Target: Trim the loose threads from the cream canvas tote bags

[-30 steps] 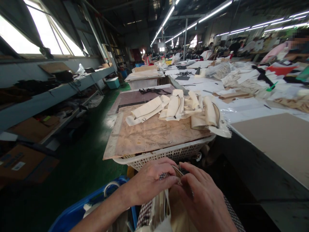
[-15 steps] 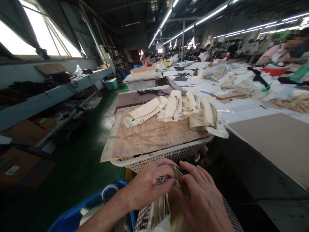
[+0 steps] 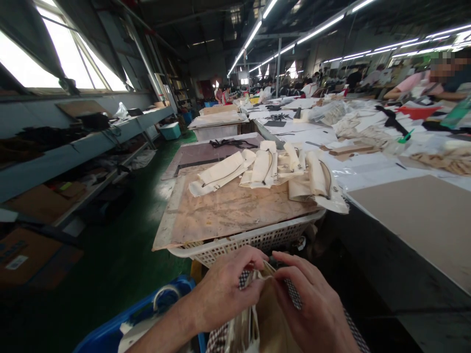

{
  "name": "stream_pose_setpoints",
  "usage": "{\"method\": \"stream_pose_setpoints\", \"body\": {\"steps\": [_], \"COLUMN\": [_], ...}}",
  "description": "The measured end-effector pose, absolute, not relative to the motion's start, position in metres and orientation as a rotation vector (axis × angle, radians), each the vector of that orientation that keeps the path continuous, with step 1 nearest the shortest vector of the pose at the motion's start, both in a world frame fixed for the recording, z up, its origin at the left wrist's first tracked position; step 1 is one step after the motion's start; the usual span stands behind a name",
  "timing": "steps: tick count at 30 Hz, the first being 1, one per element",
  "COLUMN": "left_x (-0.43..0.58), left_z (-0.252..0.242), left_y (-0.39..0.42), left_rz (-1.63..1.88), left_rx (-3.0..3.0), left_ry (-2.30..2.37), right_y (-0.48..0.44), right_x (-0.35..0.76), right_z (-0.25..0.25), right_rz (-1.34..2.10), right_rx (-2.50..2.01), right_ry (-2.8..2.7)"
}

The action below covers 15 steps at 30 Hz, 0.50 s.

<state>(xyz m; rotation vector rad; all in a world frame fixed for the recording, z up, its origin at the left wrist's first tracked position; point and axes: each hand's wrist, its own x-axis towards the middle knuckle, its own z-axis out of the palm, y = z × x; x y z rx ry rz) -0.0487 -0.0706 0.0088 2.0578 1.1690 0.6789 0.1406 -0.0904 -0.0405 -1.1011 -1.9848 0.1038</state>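
Observation:
Both hands are close together over my lap, at the bottom of the head view. My left hand point(image 3: 230, 282) pinches the upper edge of a cream fabric piece point(image 3: 270, 318) with a clear plastic part along its left side. On the other side, my right hand point(image 3: 309, 299) grips the same edge between thumb and fingers. Checked cloth point(image 3: 217, 338) lies under the piece. Ahead, several cream fabric pieces with dark zippers point(image 3: 263, 166) rest on a worn brown board point(image 3: 221, 211). That board lies over a white plastic basket point(image 3: 250, 242).
A blue bin point(image 3: 110, 328) with pale pieces inside stands at lower left. On the right runs a long table with a beige board point(image 3: 419, 220), white sheets and fabric piles. Left is a shelf bench point(image 3: 73, 142) along the windows. A co-worker in pink point(image 3: 419, 83) sits far right.
My fingers have shifted slightly along the fabric edge, and more of the cream piece shows between my hands. The co-worker at far right has moved a little. The pieces on the board stay put.

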Motion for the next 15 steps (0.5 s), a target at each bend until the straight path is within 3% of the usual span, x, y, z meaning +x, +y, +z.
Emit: {"method": "stream_pose_setpoints", "body": {"steps": [6,15], "left_x": [-0.046,-0.048], "left_z": [0.008,0.018], "left_y": [-0.075,-0.062], "left_rz": [0.672,0.585], "left_rx": [1.892,2.197], "left_ry": [1.278,1.098], "right_y": [-0.092,-0.096], "right_x": [0.152,0.15], "right_z": [-0.042,-0.049], "right_rz": [0.333,0.049], "right_rx": [-1.161,-1.121], "right_ry": [-2.119,-2.14]}}
